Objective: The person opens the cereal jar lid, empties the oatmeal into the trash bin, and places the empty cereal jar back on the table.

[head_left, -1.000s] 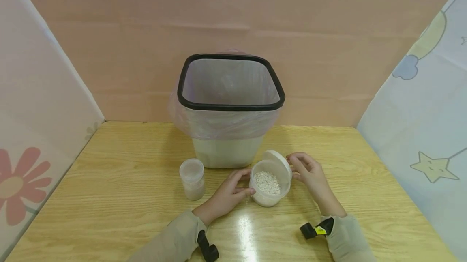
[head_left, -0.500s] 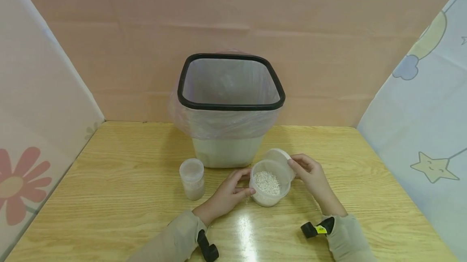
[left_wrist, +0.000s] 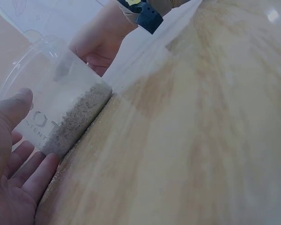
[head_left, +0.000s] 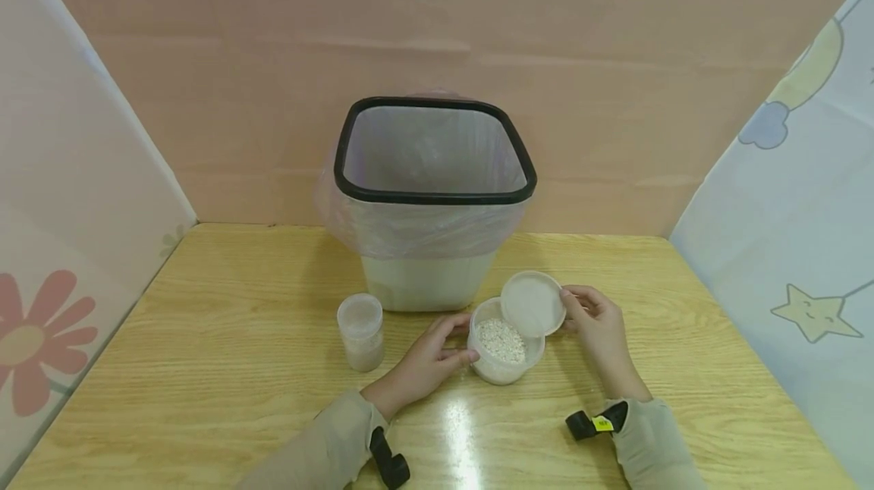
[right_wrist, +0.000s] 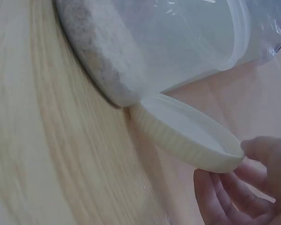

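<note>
A clear round plastic tub (head_left: pixel 498 375) stands on the table, part filled with pale flakes (head_left: pixel 501 340). My left hand (head_left: pixel 425 361) holds the tub from its left side, thumb toward the front and fingers behind; the left wrist view shows the thumb (left_wrist: pixel 19 105) on the wall and fingertips low against it. With thumb and fingers, my right hand (head_left: pixel 602 334) pinches the edge of a white ribbed lid (head_left: pixel 533 303). The lid is tilted at the tub's back right, its inner face showing. In the right wrist view its far edge meets or overlaps the tub's side; contact is unclear.
Left of the tub stands a slim clear jar (head_left: pixel 360 332) with a lid on. Behind them is a white bin (head_left: pixel 426 284) with a black rim and a pinkish liner bag (head_left: pixel 423 232). Fabric walls (head_left: pixel 614 133) enclose the wooden table (head_left: pixel 239 308).
The right hand has taken hold of the lid and turned it from standing on edge to facing me, shifting slightly right. My left hand stays on the tub.
</note>
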A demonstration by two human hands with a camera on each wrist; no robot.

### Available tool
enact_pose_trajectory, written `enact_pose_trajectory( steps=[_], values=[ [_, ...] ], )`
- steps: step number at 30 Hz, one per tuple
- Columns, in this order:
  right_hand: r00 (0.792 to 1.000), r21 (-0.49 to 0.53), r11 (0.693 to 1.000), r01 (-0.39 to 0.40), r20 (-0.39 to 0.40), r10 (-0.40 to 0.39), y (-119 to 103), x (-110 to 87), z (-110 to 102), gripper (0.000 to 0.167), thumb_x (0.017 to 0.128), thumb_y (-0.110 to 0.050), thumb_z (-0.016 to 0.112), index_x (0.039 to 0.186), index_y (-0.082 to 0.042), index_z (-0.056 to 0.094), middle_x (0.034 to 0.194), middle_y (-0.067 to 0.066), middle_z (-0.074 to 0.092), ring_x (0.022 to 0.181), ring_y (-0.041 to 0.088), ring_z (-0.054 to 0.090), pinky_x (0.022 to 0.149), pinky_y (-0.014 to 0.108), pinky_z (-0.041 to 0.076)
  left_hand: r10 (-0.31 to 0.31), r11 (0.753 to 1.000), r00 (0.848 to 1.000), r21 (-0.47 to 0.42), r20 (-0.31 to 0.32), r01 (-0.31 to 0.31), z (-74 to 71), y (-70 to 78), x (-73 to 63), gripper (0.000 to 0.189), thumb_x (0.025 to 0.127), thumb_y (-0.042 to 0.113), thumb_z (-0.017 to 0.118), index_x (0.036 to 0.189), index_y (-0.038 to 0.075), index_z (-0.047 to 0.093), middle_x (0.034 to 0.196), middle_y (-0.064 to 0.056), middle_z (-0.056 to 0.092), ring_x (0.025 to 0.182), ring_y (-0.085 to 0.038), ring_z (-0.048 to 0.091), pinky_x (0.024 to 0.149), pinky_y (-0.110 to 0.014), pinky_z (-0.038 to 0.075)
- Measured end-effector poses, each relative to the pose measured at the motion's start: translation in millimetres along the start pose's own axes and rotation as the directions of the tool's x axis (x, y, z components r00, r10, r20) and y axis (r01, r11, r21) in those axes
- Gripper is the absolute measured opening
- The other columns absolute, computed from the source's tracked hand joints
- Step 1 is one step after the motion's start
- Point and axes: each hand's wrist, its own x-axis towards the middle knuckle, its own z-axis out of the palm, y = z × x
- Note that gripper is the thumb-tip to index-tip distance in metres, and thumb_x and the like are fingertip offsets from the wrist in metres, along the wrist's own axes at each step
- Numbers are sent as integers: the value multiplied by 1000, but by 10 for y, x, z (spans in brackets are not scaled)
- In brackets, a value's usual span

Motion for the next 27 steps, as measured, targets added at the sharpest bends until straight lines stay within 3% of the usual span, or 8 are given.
enact_pose_trajectory(
  steps=[5,10,19,27],
  values=[
    [999,-15,999,-47,-23,46,40,9,-26,43,104,-31,60,129,4,63,121,19,64,85,5,67,76,26,62,-4,1000,1000,6,-1,4,-4,9,2,56,100,19,67,149,6,44,148,-13,42,136,-27,46,102,-24,50],
    [998,-69,995,-64,16,66,64,8,-46,42,104,-26,60,130,8,61,126,27,62,85,2,67,76,23,61,0,1000,1000,11,0,0,-1,25,4,56,100,18,67,149,5,44,147,-14,42,136,-28,46,101,-23,51],
    [995,-198,978,-69,60,82,77,11,-31,31,101,-9,61,122,13,64,103,25,72,75,13,73,68,22,61,-14,1000,1000,9,-2,14,4,9,1,55,100,19,67,149,5,45,148,-14,42,136,-28,46,101,-23,51],
    [995,-273,960,-58,58,77,58,-1,-12,29,98,-5,62,121,12,65,105,25,71,76,15,72,66,22,61,-8,1000,1000,4,0,8,6,21,0,56,100,18,67,149,5,44,147,-15,42,136,-28,47,101,-23,51]
  ],
)
